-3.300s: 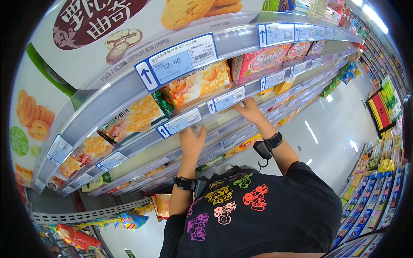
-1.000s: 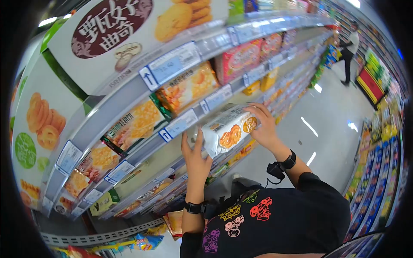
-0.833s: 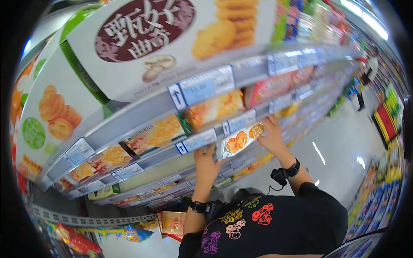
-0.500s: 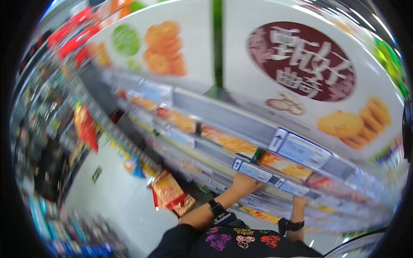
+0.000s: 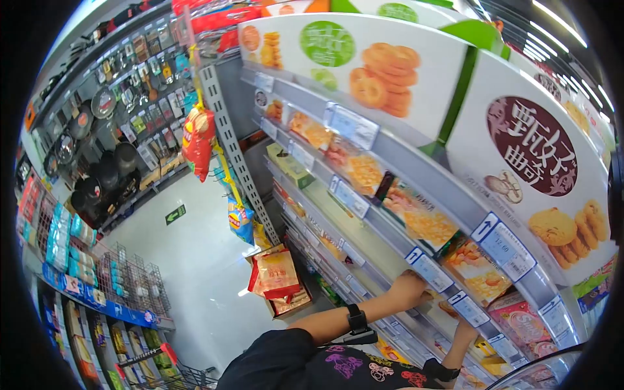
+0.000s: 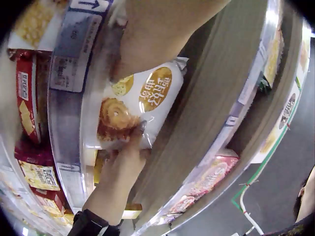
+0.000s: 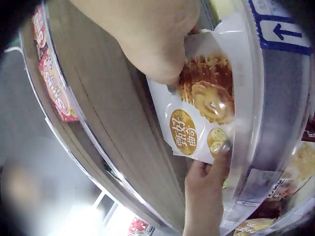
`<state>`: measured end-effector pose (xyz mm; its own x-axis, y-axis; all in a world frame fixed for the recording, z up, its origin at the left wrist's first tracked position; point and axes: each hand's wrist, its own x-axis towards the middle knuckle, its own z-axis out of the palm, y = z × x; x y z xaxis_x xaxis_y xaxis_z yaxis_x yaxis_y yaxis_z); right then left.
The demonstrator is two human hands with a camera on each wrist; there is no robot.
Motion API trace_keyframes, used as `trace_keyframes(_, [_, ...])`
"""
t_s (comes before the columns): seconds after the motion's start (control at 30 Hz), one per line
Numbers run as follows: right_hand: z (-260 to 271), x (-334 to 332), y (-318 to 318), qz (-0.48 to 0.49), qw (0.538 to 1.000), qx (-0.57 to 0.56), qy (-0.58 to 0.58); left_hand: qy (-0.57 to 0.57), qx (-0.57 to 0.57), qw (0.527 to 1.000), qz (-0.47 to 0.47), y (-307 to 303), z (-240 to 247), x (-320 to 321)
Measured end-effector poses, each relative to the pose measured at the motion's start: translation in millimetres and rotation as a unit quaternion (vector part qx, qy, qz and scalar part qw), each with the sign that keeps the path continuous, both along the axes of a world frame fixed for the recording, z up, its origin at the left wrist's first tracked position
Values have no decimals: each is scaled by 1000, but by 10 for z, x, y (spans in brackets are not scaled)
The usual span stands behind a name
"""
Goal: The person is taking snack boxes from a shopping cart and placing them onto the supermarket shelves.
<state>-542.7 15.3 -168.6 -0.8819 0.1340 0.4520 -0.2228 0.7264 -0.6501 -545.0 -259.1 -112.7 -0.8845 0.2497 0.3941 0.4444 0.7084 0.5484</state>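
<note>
A white bag of cookies (image 7: 167, 118) with golden cookie pictures sits on a shelf, just behind its clear front rail. In the head view, price labels hide most of it. My left hand (image 5: 409, 289) holds one end, its thumb on the printed face in the right wrist view. Gripping the other end is my right hand (image 5: 464, 337), its thumb pressed on the printed cookies in the left wrist view. The fingers of both hands are partly hidden by the bag and shelf.
Blue-edged price labels (image 5: 429, 270) line the shelf rails. Boxed cookies (image 5: 481, 273) stand on the shelf above, with pink boxes (image 5: 520, 318) to the right. Left of the shelving, snack bags (image 5: 198, 140) hang on a strip and red packets (image 5: 273, 273) stick out over the aisle.
The bag, hidden at first, was held out in front of the rails in both hands; now it is back behind the shelf rail. The head view has swung left.
</note>
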Motion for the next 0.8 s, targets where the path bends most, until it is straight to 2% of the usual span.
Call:
trace_keyframes(0.03, [117, 77, -107, -25, 999, 20, 24, -19, -25, 999, 4, -32, -9, 50])
trace_keyframes(0.13, [548, 327, -535, -151, 980, 122, 44, 75, 55, 996, 13, -372, 235, 440])
trace_keyframes(0.17, [516, 376, -701, -238, 938, 207, 142, 73, 59, 996, 0, -546, 251, 572])
trace_keyframes(0.27, [617, 730, -1285, -204, 936, 157, 241, 75, 65, 995, -17, -1089, 268, 986])
trace_keyframes(0.3, [676, 916, -1568, -191, 939, 154, 240, 81, 64, 995, -9, -1271, 234, 1134])
trace_keyframes(0.43, [523, 1258, -2385, 33, 978, 43, 204, 47, 61, 997, 28, -1935, 32, 1703])
trace_keyframes(0.5, [455, 1303, -2869, 139, 974, -16, 180, 27, 19, 999, 34, -2231, -118, 1961])
trace_keyframes(0.57, [498, 1355, -3399, 237, 958, -19, 163, 3, -14, 998, 56, -2548, -173, 2305])
trace_keyframes(0.63, [537, 1459, -3930, 342, 931, -17, 126, -16, -36, 996, 85, -2868, -165, 2710])
trace_keyframes(0.7, [561, 1643, -4459, 455, 888, -1, 67, -28, -46, 980, 190, -3102, -220, 3122])
trace_keyframes(0.73, [571, 1776, -4747, 526, 850, 6, 38, -33, -48, 968, 245, -3207, -244, 3361])
trace_keyframes(0.77, [579, 1916, -5031, 596, 803, 21, 7, -44, -42, 953, 296, -3267, -47, 3668])
trace_keyframes(0.8, [564, 2082, -5240, 661, 748, 45, -31, 29, -5, 943, 331, -3353, -256, 3852])
